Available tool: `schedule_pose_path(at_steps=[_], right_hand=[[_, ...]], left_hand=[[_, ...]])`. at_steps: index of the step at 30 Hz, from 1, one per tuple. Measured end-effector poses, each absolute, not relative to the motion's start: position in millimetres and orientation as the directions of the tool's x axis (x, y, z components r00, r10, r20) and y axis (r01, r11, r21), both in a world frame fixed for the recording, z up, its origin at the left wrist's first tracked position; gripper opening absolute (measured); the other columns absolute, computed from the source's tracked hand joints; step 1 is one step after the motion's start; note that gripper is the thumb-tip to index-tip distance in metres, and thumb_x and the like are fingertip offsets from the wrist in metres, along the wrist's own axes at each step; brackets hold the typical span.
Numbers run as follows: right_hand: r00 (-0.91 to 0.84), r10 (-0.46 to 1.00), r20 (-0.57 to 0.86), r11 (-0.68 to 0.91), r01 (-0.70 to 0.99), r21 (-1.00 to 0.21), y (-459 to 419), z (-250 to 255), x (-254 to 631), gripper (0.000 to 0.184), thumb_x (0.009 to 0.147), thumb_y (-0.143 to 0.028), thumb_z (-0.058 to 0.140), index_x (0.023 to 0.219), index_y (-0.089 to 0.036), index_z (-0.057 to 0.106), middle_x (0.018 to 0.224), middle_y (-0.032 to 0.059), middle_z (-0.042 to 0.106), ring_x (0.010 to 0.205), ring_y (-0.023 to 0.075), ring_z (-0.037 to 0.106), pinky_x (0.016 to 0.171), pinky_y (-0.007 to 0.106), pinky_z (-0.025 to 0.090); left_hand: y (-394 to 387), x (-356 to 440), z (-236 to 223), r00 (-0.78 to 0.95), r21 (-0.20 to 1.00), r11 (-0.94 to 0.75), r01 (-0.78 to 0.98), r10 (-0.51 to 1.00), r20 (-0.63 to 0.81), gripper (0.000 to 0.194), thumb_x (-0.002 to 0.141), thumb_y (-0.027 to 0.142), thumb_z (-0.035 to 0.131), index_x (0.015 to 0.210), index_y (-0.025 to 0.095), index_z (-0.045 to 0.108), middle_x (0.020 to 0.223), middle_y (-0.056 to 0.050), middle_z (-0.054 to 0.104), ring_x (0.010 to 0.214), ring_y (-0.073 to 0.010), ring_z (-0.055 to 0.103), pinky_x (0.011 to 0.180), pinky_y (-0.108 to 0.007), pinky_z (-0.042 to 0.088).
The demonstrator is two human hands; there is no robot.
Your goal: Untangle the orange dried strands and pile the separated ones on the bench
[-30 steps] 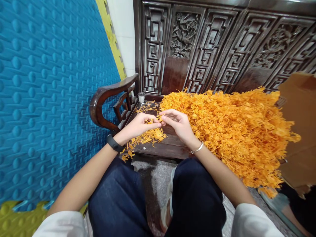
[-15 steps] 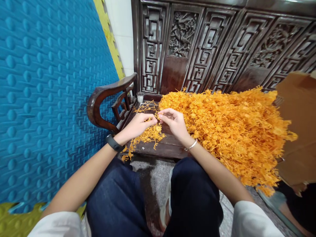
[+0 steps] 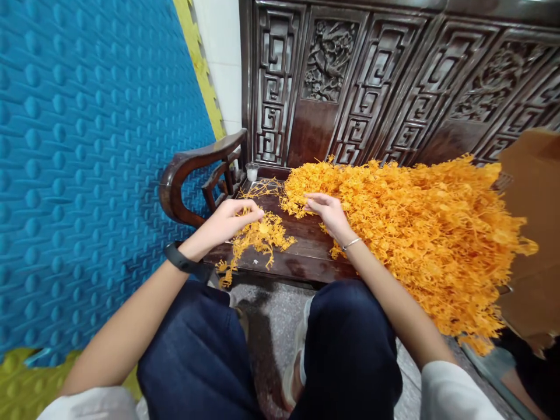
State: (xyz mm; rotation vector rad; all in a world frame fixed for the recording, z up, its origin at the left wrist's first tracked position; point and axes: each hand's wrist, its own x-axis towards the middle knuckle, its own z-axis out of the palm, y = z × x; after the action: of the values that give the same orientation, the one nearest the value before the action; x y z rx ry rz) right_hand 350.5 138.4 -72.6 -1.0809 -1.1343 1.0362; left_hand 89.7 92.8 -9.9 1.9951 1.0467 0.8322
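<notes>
Head view, seated wearer at a dark wooden bench. The small cluster of orange plastic pieces (image 3: pixel 273 233) lies on the bench seat (image 3: pixel 301 248), just below and to the right of the left fingertips; its long axis runs obliquely, with a branched tail trailing toward the front edge at the left. The left hand (image 3: pixel 236 220) is the nearer to it, palm turned inward, thumb and forefinger brought together at the tips; whether a piece is pinched between them cannot be told. The right hand (image 3: pixel 331 214) lies apart from the left, at the left end of the large orange heap (image 3: pixel 420 233), its thumb and forefinger bent close together; any piece between them is indistinguishable from the orange behind. The heap extends rightward and toward the wearer. Thin orange strands (image 3: pixel 265 188) lie behind the small cluster. Containers: a small translucent cup (image 3: pixel 252 172) stands at the rear left corner, near the armrest (image 3: pixel 175 181), its contents unclear. Brown cardboard (image 3: pixel 536 233) stands beyond the heap; whether it forms a box is not visible.
</notes>
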Motion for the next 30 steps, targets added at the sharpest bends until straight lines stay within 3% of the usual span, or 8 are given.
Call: schedule_pose_path(at_steps=[6, 10, 14, 20, 26, 30], right_hand=[[-0.012, 0.997, -0.081, -0.082, -0.126, -0.989, 146.6, -87.7, 327.7, 0.005, 0.073, -0.012, 0.068, 0.077, -0.014, 0.069, 0.072, 0.0037, 0.068, 0.066, 0.0101, 0.064, 0.078, 0.028, 0.056], [-0.036, 0.989, -0.142, -0.145, -0.102, -0.984, 151.2, -90.8, 323.8, 0.016, 0.079, -0.005, 0.057, 0.080, -0.013, 0.070, 0.070, 0.0039, 0.068, 0.064, 0.0087, 0.064, 0.079, 0.027, 0.055], [-0.099, 0.982, -0.161, -0.168, -0.068, -0.983, 149.0, -91.8, 323.4, 0.022, 0.081, -0.005, 0.052, 0.087, -0.015, 0.071, 0.083, 0.0063, 0.070, 0.064, 0.0088, 0.065, 0.070, 0.024, 0.056], [-0.130, 0.985, -0.113, -0.125, -0.091, -0.988, 145.0, -87.5, 324.5, 0.022, 0.080, -0.009, 0.054, 0.094, -0.017, 0.070, 0.103, 0.0080, 0.070, 0.068, 0.0089, 0.066, 0.069, 0.024, 0.055], [-0.144, 0.989, 0.020, -0.011, -0.213, -0.977, 128.2, -65.4, 315.9, 0.016, 0.078, -0.022, 0.061, 0.091, -0.019, 0.070, 0.098, 0.0054, 0.071, 0.072, 0.0100, 0.066, 0.074, 0.026, 0.053], [-0.208, 0.959, 0.192, 0.150, -0.199, -0.968, 105.2, -43.8, 300.0, 0.025, 0.076, -0.035, 0.067, 0.097, -0.022, 0.067, 0.094, 0.0022, 0.068, 0.071, 0.0092, 0.063, 0.069, 0.025, 0.052]], left_hand=[[100.4, 80.3, -8.3, 0.355, 0.874, -0.372, 0.312, 0.899, 0.256, 0.029, 0.079, 0.041, 0.059, 0.071, 0.014, 0.063, 0.055, 0.002, 0.050, 0.052, -0.0080, 0.045, 0.050, -0.020, 0.033], [102.0, 78.9, -8.6, 0.333, 0.895, -0.356, 0.269, 0.906, 0.260, 0.027, 0.078, 0.040, 0.062, 0.071, 0.013, 0.063, 0.055, 0.002, 0.052, 0.052, -0.0080, 0.047, 0.053, -0.021, 0.036], [102.1, 78.5, -9.3, 0.342, 0.906, -0.333, 0.261, 0.910, 0.236, 0.027, 0.076, 0.039, 0.063, 0.070, 0.014, 0.062, 0.055, 0.002, 0.052, 0.052, -0.0085, 0.048, 0.053, -0.021, 0.037], [100.9, 80.7, -7.9, 0.336, 0.916, -0.338, 0.216, 0.906, 0.255, 0.025, 0.074, 0.038, 0.065, 0.071, 0.014, 0.060, 0.059, 0.002, 0.054, 0.053, -0.0086, 0.050, 0.056, -0.022, 0.041], [104.7, 82.1, -10.7, 0.350, 0.928, -0.329, 0.172, 0.902, 0.255, 0.025, 0.076, 0.037, 0.064, 0.075, 0.013, 0.060, 0.066, -0.001, 0.060, 0.055, -0.0092, 0.054, 0.058, -0.023, 0.045], [104.6, 85.6, -11.8, 0.375, 0.932, -0.326, 0.157, 0.893, 0.250, 0.024, 0.078, 0.036, 0.062, 0.077, 0.013, 0.060, 0.067, -0.001, 0.061, 0.056, -0.0095, 0.055, 0.059, -0.023, 0.046]])
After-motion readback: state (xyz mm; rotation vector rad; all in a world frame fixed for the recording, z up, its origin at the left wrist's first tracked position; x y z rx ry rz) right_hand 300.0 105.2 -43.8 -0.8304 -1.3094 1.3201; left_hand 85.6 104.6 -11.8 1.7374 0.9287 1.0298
